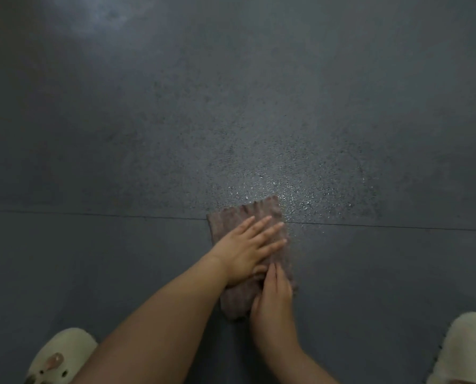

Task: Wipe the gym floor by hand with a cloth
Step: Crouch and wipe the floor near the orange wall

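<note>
Head view: mid-wipe, the brown cloth [249, 253] lies flat on the dark gym floor [120, 134], straddling a seam [93, 214]. Left hand [248, 249] presses it, fingers straight and spread; right hand [273, 297] rests flat on its near end. Next, I'd judge, push forward through the wet patch [300, 187].

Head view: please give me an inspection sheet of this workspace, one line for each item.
Surface: dark speckled gym floor, a seam line across it, wet glisten beyond the cloth.
Job's things: brown cloth flat on the floor, across the seam.
Clutter: nothing seen.
Grippers: left hand pressing flat on the cloth; right hand flat on its near part.
Cables: nothing seen.
Surroundings: two fluffy pale slippers, left slipper, right slipper.
</note>
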### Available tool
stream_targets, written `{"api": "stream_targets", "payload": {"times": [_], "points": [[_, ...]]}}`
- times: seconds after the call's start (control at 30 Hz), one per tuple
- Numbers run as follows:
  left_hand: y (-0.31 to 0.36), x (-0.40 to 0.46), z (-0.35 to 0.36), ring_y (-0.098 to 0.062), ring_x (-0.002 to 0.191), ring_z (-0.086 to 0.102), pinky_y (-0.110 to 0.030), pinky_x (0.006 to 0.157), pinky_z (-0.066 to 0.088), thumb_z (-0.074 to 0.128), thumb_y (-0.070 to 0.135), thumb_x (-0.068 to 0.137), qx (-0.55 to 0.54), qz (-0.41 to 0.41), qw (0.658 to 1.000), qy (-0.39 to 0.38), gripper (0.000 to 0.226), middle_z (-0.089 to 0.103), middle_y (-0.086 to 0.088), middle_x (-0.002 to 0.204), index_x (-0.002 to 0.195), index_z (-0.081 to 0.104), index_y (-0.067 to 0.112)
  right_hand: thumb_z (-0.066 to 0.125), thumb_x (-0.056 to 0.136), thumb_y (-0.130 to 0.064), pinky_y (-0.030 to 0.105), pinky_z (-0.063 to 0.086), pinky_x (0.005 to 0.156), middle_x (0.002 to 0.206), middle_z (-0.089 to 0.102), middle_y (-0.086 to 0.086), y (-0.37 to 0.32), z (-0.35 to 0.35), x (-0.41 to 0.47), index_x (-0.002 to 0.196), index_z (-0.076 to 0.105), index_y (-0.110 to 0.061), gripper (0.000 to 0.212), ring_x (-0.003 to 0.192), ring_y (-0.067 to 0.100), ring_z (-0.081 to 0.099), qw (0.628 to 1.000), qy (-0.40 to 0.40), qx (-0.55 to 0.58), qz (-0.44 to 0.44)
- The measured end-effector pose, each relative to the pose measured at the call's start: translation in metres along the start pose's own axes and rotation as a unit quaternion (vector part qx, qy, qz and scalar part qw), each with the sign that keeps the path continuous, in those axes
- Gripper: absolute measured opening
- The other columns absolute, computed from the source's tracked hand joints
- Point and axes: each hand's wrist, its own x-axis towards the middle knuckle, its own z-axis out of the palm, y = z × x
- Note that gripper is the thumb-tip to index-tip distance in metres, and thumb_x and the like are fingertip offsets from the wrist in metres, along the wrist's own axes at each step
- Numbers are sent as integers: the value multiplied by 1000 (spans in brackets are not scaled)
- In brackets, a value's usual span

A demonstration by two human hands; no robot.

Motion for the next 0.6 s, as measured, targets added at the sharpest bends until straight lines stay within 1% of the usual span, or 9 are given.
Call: {"api": "stream_targets", "payload": {"times": [0.07,0.13,0.2,0.23,0.3,0.4,0.47,0.53,0.6], "points": [[-3,5,13,-23,144,-21,-42,111,-19,19,55,94,24,-8,1000,-14,68,-32,2,146,150,-10,28,35,71,-22,33,35,101,119,58,31,-5,11,-3,122,40,10,60,115,37,47,1000,7,-4,16],[-9,8,27,-22,146,-12,-43,110,-21,13,54,91,14,-31,999,10,66,-29,0,146,148,-10,29,37,75,-29,36,27,106,125,54,34,-12,15,2,125,39,11,64,122,38,40,999,-10,-21,47],[-13,9,29,-23,144,21,-44,116,-7,17,52,89,2,-42,998,45,64,7,-4,156,148,18,26,36,75,-32,47,46,94,124,56,31,-22,11,14,121,51,13,66,118,43,52,993,-70,-39,90],[-16,9,25,-22,137,37,-42,115,2,23,51,86,-24,-41,998,33,64,30,-5,152,143,38,25,36,75,-31,52,50,85,123,57,30,-25,9,20,119,55,12,64,113,43,57,990,-85,-42,106],[-23,13,23,-20,128,50,-37,111,9,30,49,81,-47,-39,998,23,63,50,-4,141,131,56,22,35,75,-29,57,49,81,125,57,27,-26,7,32,122,53,10,63,113,42,58,990,-80,-58,100],[-36,22,12,-19,125,53,-34,110,17,31,45,82,-61,-51,995,54,62,54,-4,137,128,60,17,35,80,-31,57,47,86,129,56,23,-15,3,59,129,43,4,61,117,38,57,995,-26,-91,43],[-48,32,3,-19,125,53,-33,107,24,30,45,84,-79,-91,991,64,61,55,-5,136,127,61,15,33,84,-35,54,43,93,134,52,22,-11,-7,84,131,46,5,63,121,37,54,994,-4,-108,7],[-62,39,-7,-20,132,46,-33,110,16,23,46,86,-76,-143,982,93,65,48,-6,143,134,54,14,17,86,-45,46,24,109,150,33,19,-15,-24,111,143,34,2,76,138,32,34,991,-5,-131,-26],[-79,49,-10,-21,146,15,-34,116,-2,9,49,91,-56,-164,978,119,69,16,-6,158,150,23,15,-6,77,-55,35,0,115,159,3,9,-19,-34,136,151,7,-7,89,147,22,2,988,-18,-138,-59]]}}
